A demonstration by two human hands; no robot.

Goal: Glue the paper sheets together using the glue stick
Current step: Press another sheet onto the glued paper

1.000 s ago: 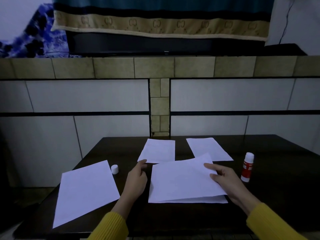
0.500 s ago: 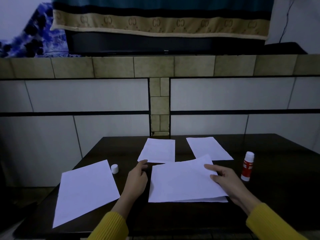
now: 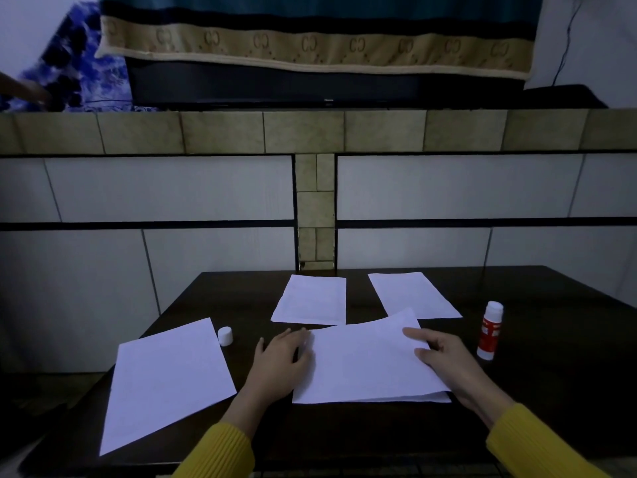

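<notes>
Two white sheets lie stacked at the table's front centre, the top sheet (image 3: 365, 363) slightly askew over the lower sheet (image 3: 431, 398). My right hand (image 3: 448, 363) pinches the top sheet's right edge, index finger and thumb on top. My left hand (image 3: 281, 360) lies flat with its fingertips touching the stack's left edge. The red-and-white glue stick (image 3: 489, 336) stands upright to the right of my right hand. Its white cap (image 3: 225, 336) sits apart on the left.
A large loose sheet (image 3: 165, 377) lies at the front left of the dark table (image 3: 551, 391). Two smaller sheets (image 3: 312, 300) (image 3: 412, 294) lie at the back. A tiled wall (image 3: 206, 188) rises right behind the table.
The top sheet's raised right side has come down almost flat onto the lower sheet. My left hand has shifted right to the stack's left edge.
</notes>
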